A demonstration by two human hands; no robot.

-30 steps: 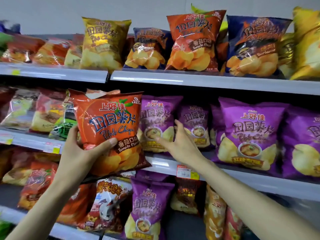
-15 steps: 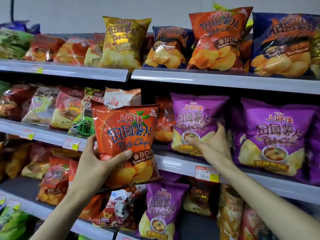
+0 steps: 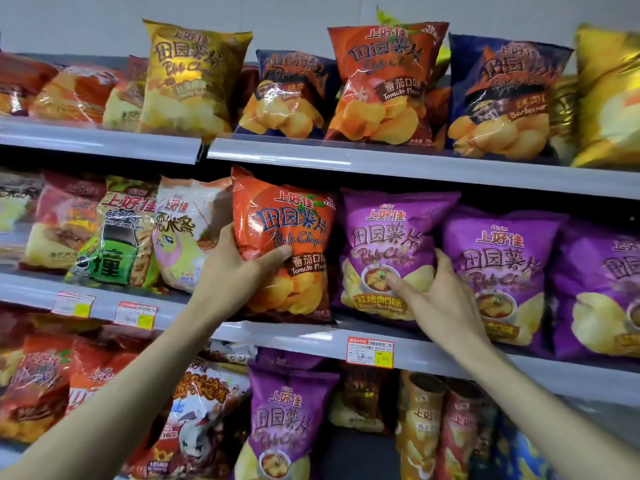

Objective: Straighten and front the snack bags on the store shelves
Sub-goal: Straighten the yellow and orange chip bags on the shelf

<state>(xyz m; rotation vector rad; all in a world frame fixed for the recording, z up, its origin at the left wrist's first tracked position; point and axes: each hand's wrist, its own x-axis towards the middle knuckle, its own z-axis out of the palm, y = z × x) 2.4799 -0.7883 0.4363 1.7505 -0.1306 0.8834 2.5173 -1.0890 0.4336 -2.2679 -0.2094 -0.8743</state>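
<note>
Lower shelf: nearest to me, under the arms, a small purple bag (image 3: 280, 420) stands upright, with red and orange packs to its left and tall canisters (image 3: 426, 420) to its right.
Left hand: the left hand (image 3: 239, 268) grips the orange tomato bag (image 3: 284, 216) at its left side. The thumb lies across the front and the fingers are curled behind, out of sight.
Right hand: the right hand (image 3: 440, 299) holds the purple bag (image 3: 384, 230) – thumb pressed on the printed bowl, fingers (image 3: 446, 261) wrapped round its right edge.
Orange tomato bag: face out on the middle shelf (image 3: 294, 337), lower edge at the front lip, touching the purple bag on its right and a pale bag (image 3: 187, 237) on its left.
Further right: a second purple bag (image 3: 498, 251), just beside the held one.
Price tag: a red and yellow price tag (image 3: 370, 352) on the shelf lip, below the purple bag.
Top shelf: a gold bag (image 3: 187, 74), an orange one (image 3: 381, 81) and a dark blue one (image 3: 502, 98) – all upright, faces forward.
</note>
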